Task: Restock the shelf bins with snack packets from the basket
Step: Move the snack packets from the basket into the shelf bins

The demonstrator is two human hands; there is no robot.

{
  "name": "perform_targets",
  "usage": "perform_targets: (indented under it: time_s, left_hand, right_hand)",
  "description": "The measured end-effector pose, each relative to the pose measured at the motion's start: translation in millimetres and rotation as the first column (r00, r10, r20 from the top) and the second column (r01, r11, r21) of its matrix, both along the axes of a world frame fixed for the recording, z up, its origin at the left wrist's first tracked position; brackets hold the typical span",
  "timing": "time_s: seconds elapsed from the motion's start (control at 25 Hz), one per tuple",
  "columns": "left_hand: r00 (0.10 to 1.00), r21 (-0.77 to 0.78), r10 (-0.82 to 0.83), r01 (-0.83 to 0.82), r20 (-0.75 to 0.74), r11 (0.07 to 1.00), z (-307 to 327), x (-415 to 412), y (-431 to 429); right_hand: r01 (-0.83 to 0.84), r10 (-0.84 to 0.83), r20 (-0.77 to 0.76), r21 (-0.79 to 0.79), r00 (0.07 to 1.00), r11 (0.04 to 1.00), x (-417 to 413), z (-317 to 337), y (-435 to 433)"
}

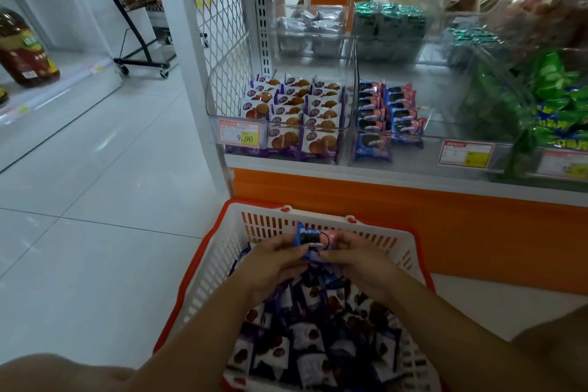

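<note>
A white and red basket (219,251) stands on the floor in front of the shelf, filled with several purple and white snack packets (311,337). Above its far end, my left hand (273,259) and my right hand (356,256) together hold a small stack of blue and pink cookie packets (313,237), fingers curled round it from both sides. On the lowest shelf, a clear bin (222,95) on the left holds rows of purple waffle packets (292,108). The clear bin to its right (445,134) holds two short rows of matching blue and pink packets (389,110).
Green packets (553,105) fill a bin at the far right. Silver and teal packets sit in bins behind. A price tag (240,134) hangs on the left bin's front. An orange plinth (413,219) runs under the shelf. A wheeled black rack (140,51) stands across the tiled aisle.
</note>
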State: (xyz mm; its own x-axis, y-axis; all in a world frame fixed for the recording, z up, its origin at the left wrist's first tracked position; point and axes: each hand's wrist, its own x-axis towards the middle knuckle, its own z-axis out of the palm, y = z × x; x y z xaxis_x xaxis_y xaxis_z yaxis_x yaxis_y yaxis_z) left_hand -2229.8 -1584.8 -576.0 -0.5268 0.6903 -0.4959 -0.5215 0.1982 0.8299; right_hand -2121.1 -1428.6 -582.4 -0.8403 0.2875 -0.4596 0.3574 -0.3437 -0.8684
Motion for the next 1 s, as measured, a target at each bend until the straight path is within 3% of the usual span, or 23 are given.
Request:
perform_targets:
  time_s: [0.12, 0.2, 0.28, 0.4, 0.52, 0.6, 0.68, 0.84, 1.0]
  left_hand:
    - [0.994, -0.006, -0.023, 0.022, -0.103, 1.0, 20.5, 0.2, 6.8]
    - [0.962, -0.012, -0.056, 0.054, -0.267, 0.998, 50.6, -3.4, 18.1]
    - [0.881, -0.029, -0.099, 0.097, -0.463, 0.995, 86.9, -7.8, 29.8]
    - [0.6, -0.083, -0.152, 0.141, -0.786, 0.987, 129.1, -17.5, 42.0]
    - [0.164, -0.193, -0.203, 0.076, -0.965, 0.978, 142.5, -30.5, 51.3]
    - [-0.105, -0.302, -0.305, -0.038, -0.947, 0.952, 133.6, -43.6, 60.7]
    - [-0.231, -0.372, -0.388, -0.109, -0.892, 0.922, 115.2, -58.3, 68.6]
    - [-0.346, -0.426, -0.455, -0.159, -0.821, 0.891, 93.7, -75.5, 76.6]
    - [-0.387, -0.423, -0.445, -0.146, -0.808, 0.894, 90.0, -75.0, 84.3]
  right_hand:
    - [0.005, -0.004, -0.023, 0.054, 1.0, 0.999, 1.1, 26.8, -2.3]
    - [0.012, -0.012, 0.002, 0.25, 1.0, 0.968, -2.0, 60.6, 7.3]
    - [-0.011, 0.001, 0.02, 0.485, 1.0, 0.875, -3.1, 107.9, 25.4]
    - [0.061, 0.005, -0.101, 0.634, 0.995, 0.771, 0.3, 177.1, 67.3]
    - [0.289, -0.174, -0.233, 0.707, 0.957, 0.645, -2.0, 203.3, 120.9]
    - [0.273, -0.228, -0.171, 0.778, 0.959, 0.566, -11.1, 198.2, 154.0]
    - [0.103, -0.194, 0.003, 0.838, 0.981, 0.535, -21.7, 187.3, 179.2]
    - [-0.366, -0.116, 0.435, 0.851, 0.893, 0.376, -39.8, 170.1, 205.4]
    - [-0.522, -0.054, 0.557, 0.805, 0.829, 0.282, -51.4, 158.6, 208.0]
